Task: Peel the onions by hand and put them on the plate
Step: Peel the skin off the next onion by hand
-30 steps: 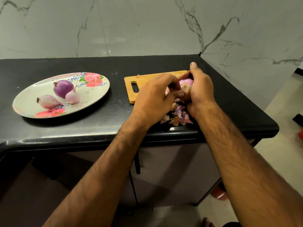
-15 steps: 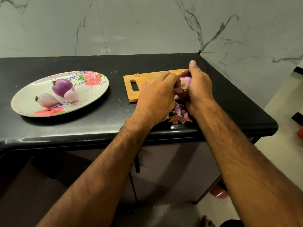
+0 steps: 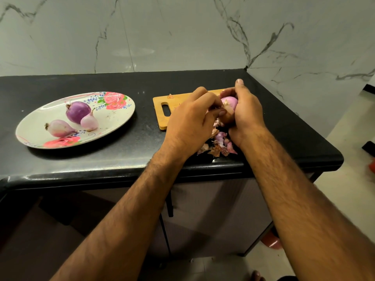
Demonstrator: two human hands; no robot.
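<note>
My right hand grips a pink onion over the front right of the black counter. My left hand is curled against it from the left, its thumb and fingers pinching the onion's skin. A heap of loose peels lies below both hands near the counter's front edge. On the left, the flowered oval plate holds three peeled onions: a dark purple one, a small pale one and a long pale one.
A wooden cutting board with a handle slot lies behind my hands, partly covered by them. The black counter ends in a rounded front edge and a right corner. Marble walls stand behind and to the right.
Both hands stay on the onion at the same spot. My left thumb and fingers have shifted slightly along the onion's skin.
</note>
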